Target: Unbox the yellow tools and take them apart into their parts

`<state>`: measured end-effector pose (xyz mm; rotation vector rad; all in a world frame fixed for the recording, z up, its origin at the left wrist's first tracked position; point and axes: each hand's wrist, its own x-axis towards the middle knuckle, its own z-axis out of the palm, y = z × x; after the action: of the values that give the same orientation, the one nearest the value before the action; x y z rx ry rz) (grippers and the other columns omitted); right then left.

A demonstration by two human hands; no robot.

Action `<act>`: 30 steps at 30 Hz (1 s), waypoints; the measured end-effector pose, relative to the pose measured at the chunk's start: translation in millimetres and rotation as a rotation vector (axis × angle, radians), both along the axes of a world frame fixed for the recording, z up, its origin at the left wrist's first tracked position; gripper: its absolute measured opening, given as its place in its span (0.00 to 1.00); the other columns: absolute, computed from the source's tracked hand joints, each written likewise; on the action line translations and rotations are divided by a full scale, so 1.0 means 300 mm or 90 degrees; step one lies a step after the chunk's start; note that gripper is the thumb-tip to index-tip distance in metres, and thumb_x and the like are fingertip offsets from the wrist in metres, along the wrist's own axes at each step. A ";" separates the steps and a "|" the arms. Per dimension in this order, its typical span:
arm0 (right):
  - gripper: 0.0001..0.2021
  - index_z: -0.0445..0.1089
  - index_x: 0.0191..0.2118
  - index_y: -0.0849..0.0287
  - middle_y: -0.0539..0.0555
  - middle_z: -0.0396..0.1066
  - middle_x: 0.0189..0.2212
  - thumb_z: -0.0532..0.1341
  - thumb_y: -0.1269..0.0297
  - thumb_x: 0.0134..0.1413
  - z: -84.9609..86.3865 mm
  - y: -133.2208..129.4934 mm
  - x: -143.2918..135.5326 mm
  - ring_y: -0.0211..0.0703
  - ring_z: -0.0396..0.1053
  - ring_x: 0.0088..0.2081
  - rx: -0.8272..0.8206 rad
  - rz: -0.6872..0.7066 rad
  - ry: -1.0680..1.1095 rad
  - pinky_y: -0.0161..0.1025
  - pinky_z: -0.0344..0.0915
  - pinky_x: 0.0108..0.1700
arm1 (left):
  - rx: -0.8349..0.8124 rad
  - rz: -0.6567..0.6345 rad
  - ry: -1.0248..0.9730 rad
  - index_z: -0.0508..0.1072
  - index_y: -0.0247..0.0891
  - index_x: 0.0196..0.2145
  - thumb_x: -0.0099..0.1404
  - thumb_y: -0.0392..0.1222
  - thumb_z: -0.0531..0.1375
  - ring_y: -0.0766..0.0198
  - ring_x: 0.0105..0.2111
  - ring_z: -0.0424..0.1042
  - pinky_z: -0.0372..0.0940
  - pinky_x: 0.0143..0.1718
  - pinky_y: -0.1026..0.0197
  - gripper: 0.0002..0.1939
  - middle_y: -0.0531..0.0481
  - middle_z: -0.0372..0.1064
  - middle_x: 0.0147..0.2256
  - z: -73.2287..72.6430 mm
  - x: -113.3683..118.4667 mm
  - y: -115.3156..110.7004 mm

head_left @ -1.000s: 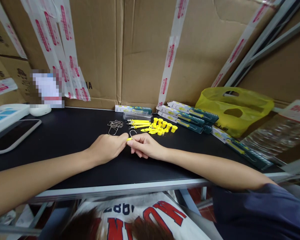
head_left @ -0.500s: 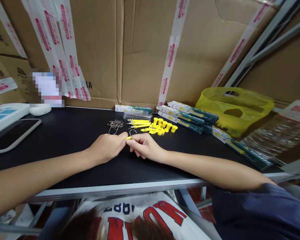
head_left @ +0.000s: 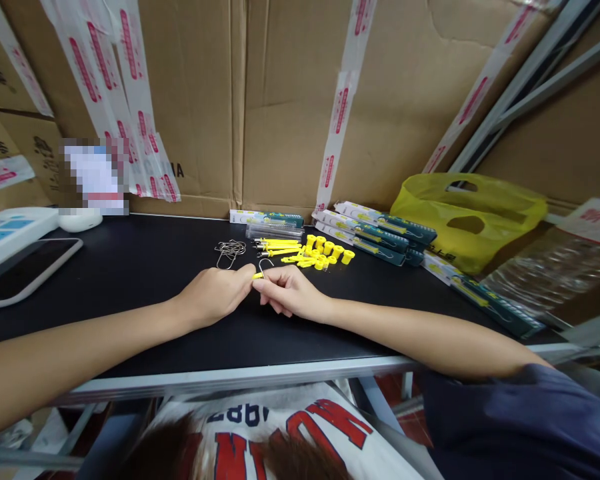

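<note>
Over the black table [head_left: 180,353], my left hand [head_left: 217,297] is closed on one end of a small yellow piece [head_left: 258,275]. My right hand [head_left: 290,292] pinches the other end, its fingertips close to those of my left hand. A curved metal hook [head_left: 266,264] stands up at the right fingertips. Just beyond my left hand is a pile of bent metal hooks [head_left: 230,252]. Behind my right hand lie several yellow rods with metal tips [head_left: 280,245] and several yellow caps [head_left: 348,257].
Boxed packages [head_left: 370,227] are stacked at the back right, near a yellow plastic bag [head_left: 470,213] and clear plastic packaging [head_left: 550,273]. Clear tubes [head_left: 275,231] lie before another box [head_left: 266,218]. A phone [head_left: 25,273] lies at the left. Cardboard [head_left: 290,107] rises behind.
</note>
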<state>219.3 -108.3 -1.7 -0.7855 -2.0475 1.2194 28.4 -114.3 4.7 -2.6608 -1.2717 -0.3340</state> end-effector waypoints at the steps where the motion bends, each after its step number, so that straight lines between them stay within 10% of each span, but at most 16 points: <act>1: 0.22 0.63 0.23 0.61 0.42 0.57 0.12 0.56 0.46 0.56 -0.002 -0.004 -0.001 0.27 0.53 0.12 0.026 -0.014 -0.003 0.27 0.49 0.15 | 0.000 -0.001 0.000 0.62 0.38 0.36 0.71 0.42 0.42 0.59 0.25 0.74 0.57 0.22 0.64 0.12 0.49 0.72 0.26 0.000 0.000 0.001; 30: 0.21 0.62 0.23 0.61 0.44 0.57 0.14 0.55 0.49 0.58 -0.014 -0.010 -0.001 0.29 0.55 0.16 0.109 -0.062 -0.050 0.28 0.53 0.20 | 0.016 0.006 0.025 0.63 0.38 0.38 0.71 0.42 0.42 0.59 0.26 0.74 0.58 0.23 0.65 0.13 0.49 0.72 0.27 -0.008 0.000 0.008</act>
<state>219.0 -111.1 -6.0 -0.8521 -2.1167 0.9596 28.4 -112.0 2.2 -2.6263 -1.2586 -0.2938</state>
